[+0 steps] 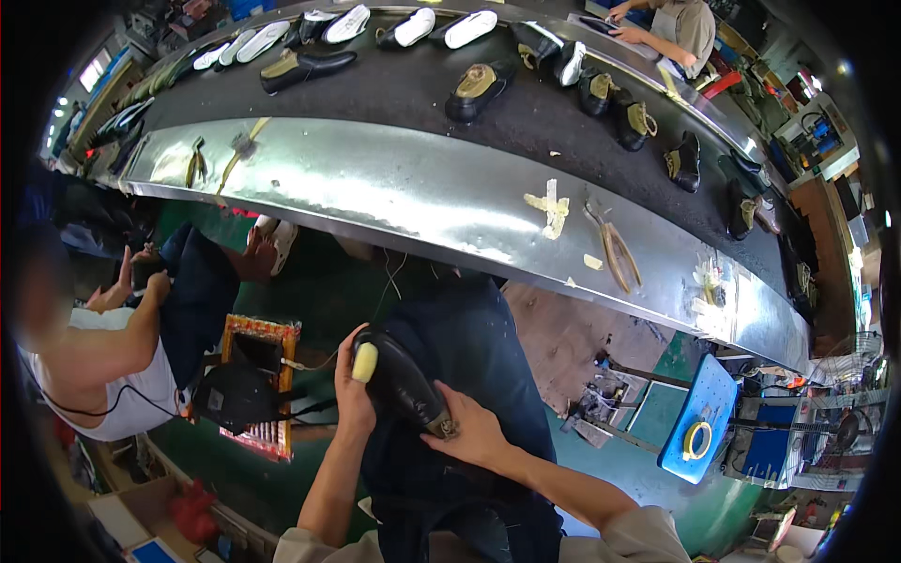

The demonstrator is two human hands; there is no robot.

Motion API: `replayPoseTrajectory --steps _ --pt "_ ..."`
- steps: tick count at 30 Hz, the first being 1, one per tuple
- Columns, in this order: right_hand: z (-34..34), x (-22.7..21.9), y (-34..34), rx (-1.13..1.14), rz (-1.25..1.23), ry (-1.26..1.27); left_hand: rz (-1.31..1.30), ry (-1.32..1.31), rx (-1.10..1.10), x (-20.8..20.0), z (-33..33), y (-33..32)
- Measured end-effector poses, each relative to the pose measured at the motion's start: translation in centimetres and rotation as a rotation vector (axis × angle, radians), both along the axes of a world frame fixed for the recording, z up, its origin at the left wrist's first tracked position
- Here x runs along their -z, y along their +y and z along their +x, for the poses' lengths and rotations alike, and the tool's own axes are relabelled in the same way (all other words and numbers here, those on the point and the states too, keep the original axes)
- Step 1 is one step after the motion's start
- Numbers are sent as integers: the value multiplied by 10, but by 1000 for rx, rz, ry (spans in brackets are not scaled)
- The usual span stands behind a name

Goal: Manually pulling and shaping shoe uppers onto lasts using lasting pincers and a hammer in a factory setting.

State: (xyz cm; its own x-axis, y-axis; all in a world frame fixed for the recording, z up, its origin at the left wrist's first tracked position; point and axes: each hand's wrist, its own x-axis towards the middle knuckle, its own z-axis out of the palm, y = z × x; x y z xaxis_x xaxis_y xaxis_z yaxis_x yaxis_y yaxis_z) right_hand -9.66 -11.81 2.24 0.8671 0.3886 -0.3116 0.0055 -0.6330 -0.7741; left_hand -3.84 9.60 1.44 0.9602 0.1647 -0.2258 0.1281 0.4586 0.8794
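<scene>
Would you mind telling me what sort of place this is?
Probably a shoe factory line: shoes ride a conveyor belt, and both hands hold a black shoe.

small white label (215, 398) on black bag (239, 398)

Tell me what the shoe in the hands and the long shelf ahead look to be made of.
Black shoe: probably leather or a leather-like synthetic, going by its smooth surface with a soft sheen; the pale yellow heel insert looks like plastic. Shelf: sheet metal, likely steel, bright and reflective.
</scene>
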Motion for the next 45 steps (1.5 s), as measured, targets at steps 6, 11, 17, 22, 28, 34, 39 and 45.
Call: replayPoseTrajectory --steps 6,11,17,22,28,34,39,45 --pt "44 -46 -39 -164 142 260 -202 146 18 17 -5 20" --pt "104 -106 -81 227 319 317 -101 204 68 27 -15 24" --pt "263 -157 -148 667 290 93 -48 256 95 31 -11 19" --pt "335 -68 -186 520 132 -259 87 205 52 26 11 22" --pt "290 -68 -159 323 -153 -614 476 -17 -13 8 77 40" --pt "297 -71 -157 207 -196 -613 1034 -528 103 -57 195 69" --pt "333 -89 -131 30 -318 -965 1597 -616 178 -73 324 72" --pt "429 -83 -89 -295 -565 -1258 1745 -359 7 -47 349 91"
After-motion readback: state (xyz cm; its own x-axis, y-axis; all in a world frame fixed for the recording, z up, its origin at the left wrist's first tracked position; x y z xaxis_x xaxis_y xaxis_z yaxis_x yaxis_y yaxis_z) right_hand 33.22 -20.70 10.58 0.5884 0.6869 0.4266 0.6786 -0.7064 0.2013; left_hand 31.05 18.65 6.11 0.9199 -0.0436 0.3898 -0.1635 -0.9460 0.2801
